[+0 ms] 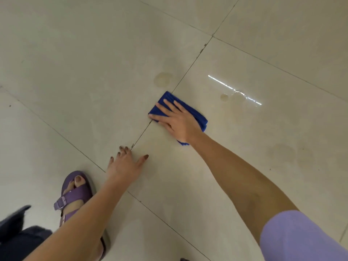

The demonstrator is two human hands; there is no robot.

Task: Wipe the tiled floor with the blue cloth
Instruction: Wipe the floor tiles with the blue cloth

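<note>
Wiping: right hand (177,119) flat, fingers spread, pressing cloth (197,116).
Left hand (125,162): spread, braced on floor (94,72).
Next: push cloth to stain (162,80), 12 o'clock.

Pale tiled floor (79,76) mirrors a light streak (222,83), perhaps damp.

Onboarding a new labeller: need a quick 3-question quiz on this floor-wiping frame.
1. True or false: the right hand lies flat, fingers straight, on the blue cloth.
2. The left hand rests on: A) the cloth B) the bare tiled floor C) a bucket.
3. Fill in: the sandal is ___ in colour.
Key: 1 true; 2 B; 3 purple.
</note>
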